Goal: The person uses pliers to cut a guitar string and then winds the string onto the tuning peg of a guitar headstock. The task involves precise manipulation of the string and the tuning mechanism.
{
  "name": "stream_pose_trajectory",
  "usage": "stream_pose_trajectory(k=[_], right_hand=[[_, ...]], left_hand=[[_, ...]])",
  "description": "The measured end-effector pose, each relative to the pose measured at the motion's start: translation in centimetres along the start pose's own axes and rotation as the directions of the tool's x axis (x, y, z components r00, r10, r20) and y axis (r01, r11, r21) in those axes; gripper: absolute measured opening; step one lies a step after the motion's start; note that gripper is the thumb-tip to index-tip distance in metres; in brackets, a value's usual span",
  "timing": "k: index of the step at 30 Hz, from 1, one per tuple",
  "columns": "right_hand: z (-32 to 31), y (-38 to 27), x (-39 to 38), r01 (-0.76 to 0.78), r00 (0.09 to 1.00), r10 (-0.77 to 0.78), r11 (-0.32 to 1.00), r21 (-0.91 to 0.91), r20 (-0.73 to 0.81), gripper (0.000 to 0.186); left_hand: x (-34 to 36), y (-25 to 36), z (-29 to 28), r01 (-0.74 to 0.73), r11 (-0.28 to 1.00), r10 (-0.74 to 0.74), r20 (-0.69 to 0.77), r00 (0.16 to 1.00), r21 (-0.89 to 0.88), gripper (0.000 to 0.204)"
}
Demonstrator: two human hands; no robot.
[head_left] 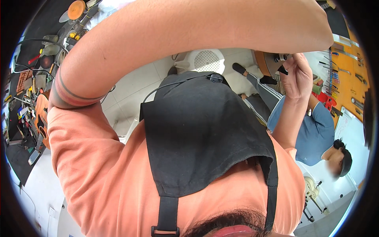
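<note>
My left arm (189,29) sweeps across the top of the view, a dark tattoo band round it near the sleeve. Its far end is cut off at the upper right, so my left hand is out of sight. Under that arm, my right hand (297,77) is raised with its palm partly showing. Its fingers bend up and the tips are partly hidden behind the arm. Right beside them is a brown wooden piece (263,64) with black peg-like knobs (269,80) and a silvery ringed part (280,57). Most of that piece is covered, and exact contact is unclear.
A person (306,128) in a blue shirt and striped trousers is close on the right. A white perforated stool (205,61) stands on the tiled floor. Tools hang on an orange board (347,75). At the left, an acoustic guitar (42,118) is by a cluttered black bench (17,158).
</note>
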State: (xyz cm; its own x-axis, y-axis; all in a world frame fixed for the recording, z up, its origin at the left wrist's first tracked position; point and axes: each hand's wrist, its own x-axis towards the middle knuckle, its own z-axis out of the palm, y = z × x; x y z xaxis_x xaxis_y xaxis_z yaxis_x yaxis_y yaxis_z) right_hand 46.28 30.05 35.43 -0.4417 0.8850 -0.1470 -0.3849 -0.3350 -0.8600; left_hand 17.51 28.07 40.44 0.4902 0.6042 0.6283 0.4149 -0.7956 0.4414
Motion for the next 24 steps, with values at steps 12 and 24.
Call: stream_pose_trajectory(k=[12,24], right_hand=[[2.6,2.8,-4.4,0.025,0.999,-0.025,1.000,0.009,-0.048,0.036],[8.5,6.1,-11.7,0.015,0.983,-0.026,0.998,0.065,0.179,0.031]], left_hand=[[-4.4,5.7,-0.5,0.068,0.998,-0.068,0.029,0.997,-0.013,0.016],[-10.0,12.4,-3.2,0.103,0.994,-0.103,0.013,0.995,-0.032,0.016]])
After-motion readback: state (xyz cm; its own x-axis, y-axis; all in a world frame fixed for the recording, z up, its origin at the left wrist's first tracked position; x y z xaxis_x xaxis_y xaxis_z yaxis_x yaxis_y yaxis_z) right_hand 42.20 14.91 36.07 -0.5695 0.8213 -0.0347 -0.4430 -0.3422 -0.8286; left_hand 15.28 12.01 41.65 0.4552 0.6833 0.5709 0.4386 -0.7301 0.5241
